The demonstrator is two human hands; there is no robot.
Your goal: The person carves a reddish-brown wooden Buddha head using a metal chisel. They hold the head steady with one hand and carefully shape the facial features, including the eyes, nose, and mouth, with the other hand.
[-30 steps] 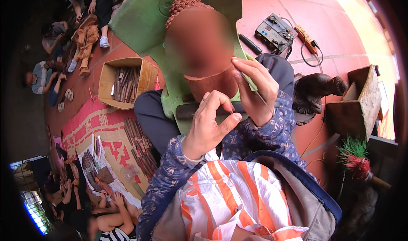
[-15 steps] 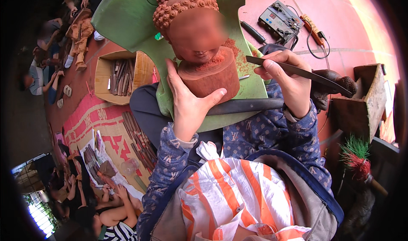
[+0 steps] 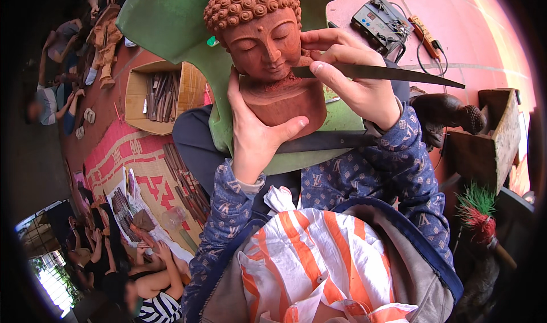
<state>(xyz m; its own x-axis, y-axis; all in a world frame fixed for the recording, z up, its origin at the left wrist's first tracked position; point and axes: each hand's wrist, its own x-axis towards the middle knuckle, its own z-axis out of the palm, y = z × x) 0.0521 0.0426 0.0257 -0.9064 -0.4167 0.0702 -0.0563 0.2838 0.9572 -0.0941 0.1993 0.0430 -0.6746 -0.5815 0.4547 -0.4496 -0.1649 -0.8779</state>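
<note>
A reddish-brown carved wooden Buddha head (image 3: 262,43) with curled hair stands on its round block base in front of me. My left hand (image 3: 253,132) holds that base from the left, thumb across its front and fingers along its side. My right hand (image 3: 362,75) grips a long, flat, dark metal carving chisel (image 3: 404,75), with the chisel's tip at the neck below the chin. Its upper fingers rest against the head's right side. Red wood shavings (image 3: 279,85) lie in the neck groove.
Beneath the carving is a green plastic seat (image 3: 165,23); a dark bar (image 3: 325,142) crosses before it. Leftward are a cardboard box (image 3: 137,118) of tools and several people. On the right are an electric control box (image 3: 379,23), power strip (image 3: 421,32), dark carving (image 3: 450,112) and wooden box (image 3: 501,140).
My right hand has moved left and up, bringing the chisel's tip to the neck and the fingers onto the head. The head has turned and tilted slightly; my left hand still holds the base.
</note>
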